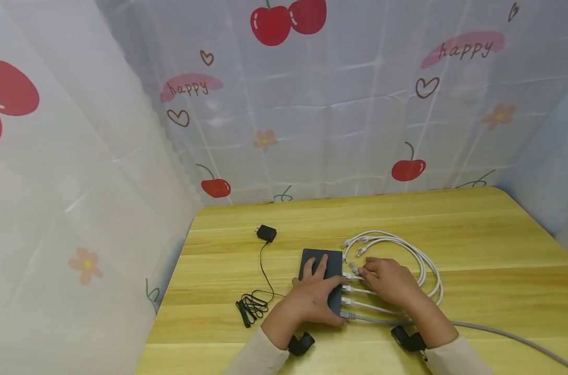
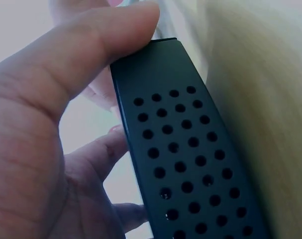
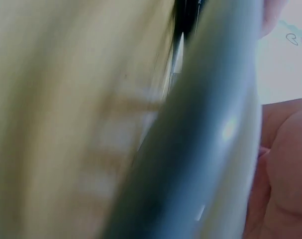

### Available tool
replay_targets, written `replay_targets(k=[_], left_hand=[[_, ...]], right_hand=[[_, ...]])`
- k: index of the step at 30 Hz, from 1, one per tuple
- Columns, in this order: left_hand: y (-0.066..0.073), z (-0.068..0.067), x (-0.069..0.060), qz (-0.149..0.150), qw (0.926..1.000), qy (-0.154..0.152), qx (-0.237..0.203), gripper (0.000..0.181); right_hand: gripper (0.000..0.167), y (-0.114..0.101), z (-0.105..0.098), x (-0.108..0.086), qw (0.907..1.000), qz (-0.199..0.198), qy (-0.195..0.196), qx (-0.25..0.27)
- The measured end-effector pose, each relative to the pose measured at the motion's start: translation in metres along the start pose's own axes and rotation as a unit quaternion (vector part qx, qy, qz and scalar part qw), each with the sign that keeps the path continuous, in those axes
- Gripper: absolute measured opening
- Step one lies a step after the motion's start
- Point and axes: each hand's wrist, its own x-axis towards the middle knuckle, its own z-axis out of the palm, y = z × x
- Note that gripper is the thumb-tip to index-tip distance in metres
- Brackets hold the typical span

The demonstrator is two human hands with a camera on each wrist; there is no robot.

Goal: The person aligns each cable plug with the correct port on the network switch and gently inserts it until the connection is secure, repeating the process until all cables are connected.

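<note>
A dark flat network switch (image 1: 332, 258) lies on the wooden table, its perforated side filling much of the left wrist view. Fingers spread, my left hand (image 1: 309, 299) rests on its top, the thumb at the near right corner. Several white network cables (image 1: 365, 304) and a grey cable (image 1: 375, 320) run into the right side of the switch. Just beside those ports, my right hand (image 1: 391, 279) pinches the end of a white network cable by its clear plug (image 1: 354, 268). The right wrist view is blurred; a cable crosses it, partly hiding that hand (image 3: 287, 164).
Looped white cable (image 1: 436, 268) lies right of the switch, with loose plugs (image 1: 360, 253) near its far right corner. A black power adapter (image 1: 266, 233) and its bundled cord (image 1: 252, 307) lie on the left. Printed curtains (image 1: 335, 130) hang behind the table.
</note>
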Motion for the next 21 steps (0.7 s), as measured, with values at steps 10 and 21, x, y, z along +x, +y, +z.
replay_targets(k=[10, 21], left_hand=[[0.0013, 0.001, -0.0012, -0.024, 0.9993, -0.013, 0.026, 0.083], [0.0049, -0.0006, -0.0033, -0.031, 0.9988, -0.025, 0.029, 0.086]], right_hand=[[0.011, 0.0033, -0.0018, -0.0001, 0.9983, 0.056, 0.002, -0.017], [0.018, 0.0049, -0.0003, 0.0004, 0.9985, 0.048, 0.013, -0.022]])
